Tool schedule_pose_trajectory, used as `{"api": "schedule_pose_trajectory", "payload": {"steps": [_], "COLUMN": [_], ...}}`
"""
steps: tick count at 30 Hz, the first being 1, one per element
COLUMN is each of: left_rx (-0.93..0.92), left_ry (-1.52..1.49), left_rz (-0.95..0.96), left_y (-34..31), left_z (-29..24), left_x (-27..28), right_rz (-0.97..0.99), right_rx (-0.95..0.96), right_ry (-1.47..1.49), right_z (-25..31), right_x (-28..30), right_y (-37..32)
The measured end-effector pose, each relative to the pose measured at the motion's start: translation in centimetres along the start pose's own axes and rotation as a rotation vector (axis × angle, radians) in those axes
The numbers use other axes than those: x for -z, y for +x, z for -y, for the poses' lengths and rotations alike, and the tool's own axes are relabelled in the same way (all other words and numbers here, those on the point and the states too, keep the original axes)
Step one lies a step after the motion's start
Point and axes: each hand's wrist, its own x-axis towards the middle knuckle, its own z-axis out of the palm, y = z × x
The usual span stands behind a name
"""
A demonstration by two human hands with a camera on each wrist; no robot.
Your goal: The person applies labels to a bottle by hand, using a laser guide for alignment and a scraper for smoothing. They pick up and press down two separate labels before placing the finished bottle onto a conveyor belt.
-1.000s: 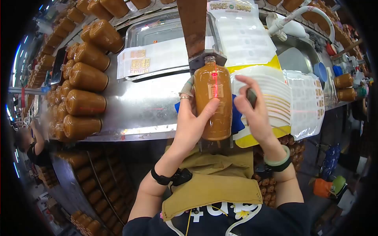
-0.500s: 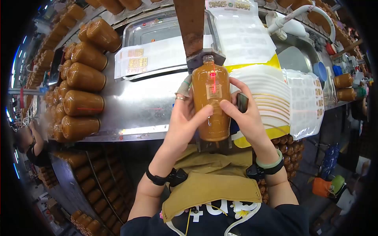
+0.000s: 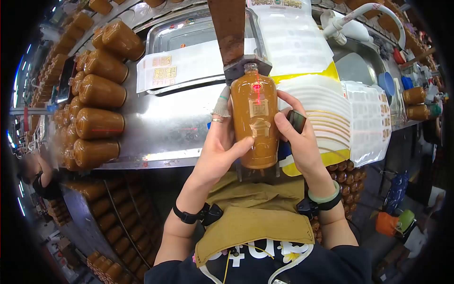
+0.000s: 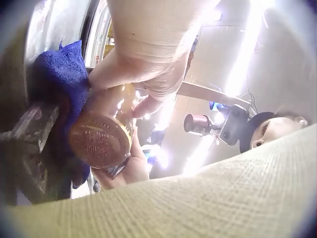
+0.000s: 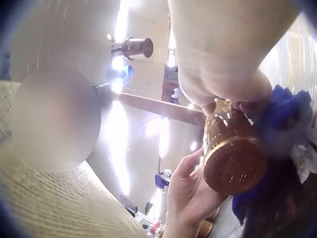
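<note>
A brown glass bottle lies with its base toward the person and its neck at a metal bracket. A red laser line falls on its upper front, over a square decal; a paler, wrinkled piece sits just below. My left hand grips the bottle's left side, thumb on the lower front, a pale cover on one finger. My right hand holds the right side, thumb at the bottle's edge, with a small dark block among its fingers. Blue cloth lies beneath the bottle.
Several brown bottles stand at the left of the metal counter. Behind are a metal tray and a decal sheet. White sheets lie to the right, near a sink. A wooden beam rises behind the bracket.
My right hand has come in from beside the bottle to hold its right side. Both thumbs moved onto the front, then apart, uncovering the wrinkled piece below the square decal.
</note>
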Motion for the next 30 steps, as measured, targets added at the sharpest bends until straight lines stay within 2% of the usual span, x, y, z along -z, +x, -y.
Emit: {"api": "schedule_pose_trajectory", "payload": {"steps": [4,6,7,9,10,11,12,14,15,17,19,21,24,30], "left_rx": [-0.023,-0.2,-0.2,-0.358,-0.358,-0.496,-0.635,-0.626,-0.617,-0.584,-0.547,-0.39,-0.484,-0.535], "left_ry": [0.023,0.362,0.362,0.784,0.784,0.929,1.072,1.027,0.981,0.888,0.792,0.577,0.695,0.851], "left_rz": [0.007,-0.142,-0.142,-0.222,-0.221,-0.108,0.008,-0.035,-0.075,-0.087,-0.096,-0.194,-0.193,-0.225], "left_y": [0.1,0.0,-0.2,-0.6,-0.4,-0.1,0.1,0.2,0.3,0.2,-0.1,-0.3,-0.1,0.0], "left_z": [-0.1,0.3,-0.1,-1.4,-1.5,-1.4,-1.4,-1.2,-1.1,-0.8,-0.5,-0.3,-0.9,-0.1], "left_x": [-0.1,-0.2,-0.3,-0.4,0.0,0.5,0.8,0.5,0.3,0.0,-0.4,-0.7,-0.9,-0.7], "right_rz": [-0.027,-0.034,-0.033,-0.032,-0.016,0.001,0.002,0.055,0.055,0.03,0.015,0.006,-0.005,0.007], "right_rx": [0.016,0.028,0.067,0.106,0.233,0.359,0.358,0.596,0.597,0.721,0.706,0.793,0.828,0.867], "right_ry": [-0.031,-0.031,-0.033,-0.034,-0.188,-0.341,-0.341,-0.65,-0.651,-0.854,-0.853,-0.951,-0.987,-1.022], "right_z": [0.1,0.1,0.1,-0.1,-0.6,-0.8,-0.6,0.5,0.9,1.4,1.3,0.9,1.1,1.0], "right_x": [-0.2,-0.2,-0.2,0.2,0.8,1.2,1.4,1.4,1.2,0.6,0.3,0.4,0.4,0.7], "right_y": [-0.2,-0.4,-0.6,-0.6,-0.6,-0.6,-0.7,-0.9,-0.9,-1.1,-0.9,-0.4,-0.3,0.0]}}
